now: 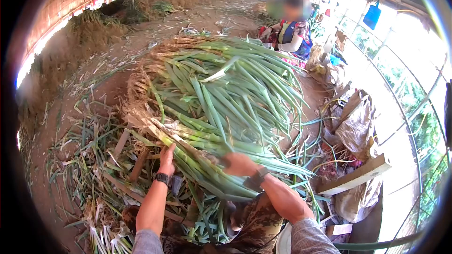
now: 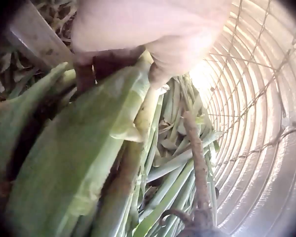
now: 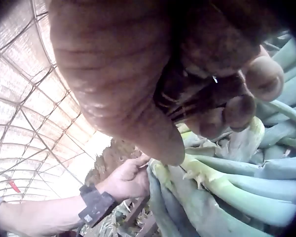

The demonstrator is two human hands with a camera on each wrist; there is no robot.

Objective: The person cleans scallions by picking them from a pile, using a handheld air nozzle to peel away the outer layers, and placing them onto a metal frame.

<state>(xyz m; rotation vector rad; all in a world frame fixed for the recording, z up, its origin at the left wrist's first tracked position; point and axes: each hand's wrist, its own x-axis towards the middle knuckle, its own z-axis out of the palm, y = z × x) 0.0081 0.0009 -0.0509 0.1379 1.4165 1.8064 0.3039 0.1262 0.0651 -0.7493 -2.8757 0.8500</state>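
My left hand [image 1: 166,161] grips a green onion [image 2: 81,143] near the pale base of its leaves, at the near edge of a big heap of green onions [image 1: 235,94]. In the left wrist view, thumb and fingers close around the stalk, and broad green leaves run down from them. My right hand [image 1: 240,164], blurred in the head view, is just over the leaves to the right of the left hand. Seen from the right wrist, its fingers [image 3: 239,111] are loosely bent, with the thumb apart from them and no onion between.
Leaf scraps and trimmings [image 1: 89,155] cover the ground at left. A person [image 1: 294,37] sits beyond the heap. At right are a wooden board [image 1: 355,176], crumpled plastic sacks [image 1: 355,120] and the greenhouse wall, where a blue bag [image 1: 372,15] hangs.
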